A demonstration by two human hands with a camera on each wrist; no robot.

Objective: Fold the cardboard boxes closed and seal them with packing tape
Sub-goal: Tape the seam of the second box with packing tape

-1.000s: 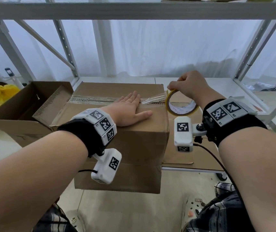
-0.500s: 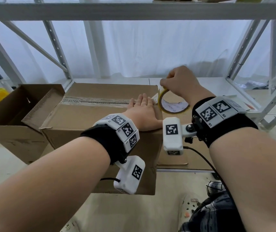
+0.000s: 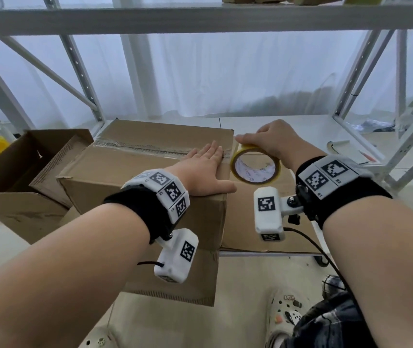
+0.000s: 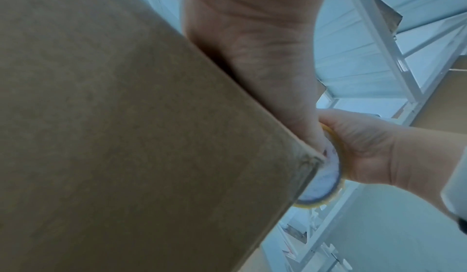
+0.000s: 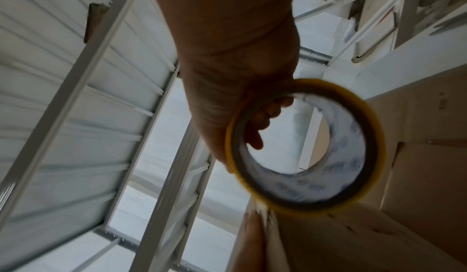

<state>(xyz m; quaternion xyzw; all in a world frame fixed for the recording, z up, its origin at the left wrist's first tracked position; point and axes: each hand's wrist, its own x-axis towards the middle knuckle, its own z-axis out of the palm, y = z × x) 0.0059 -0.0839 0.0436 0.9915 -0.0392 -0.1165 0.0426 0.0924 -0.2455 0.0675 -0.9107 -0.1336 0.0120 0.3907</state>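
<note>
The left hand is pressed flat on the closed box at centre; the tape roll, gripped by the right hand at 3 o'clock, should be pulled taut over the edge.

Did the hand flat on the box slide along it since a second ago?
Yes. The left hand slid to the person's right along the taped seam of the cardboard box; its fingertips now reach the box's right edge beside the tape roll.
</note>
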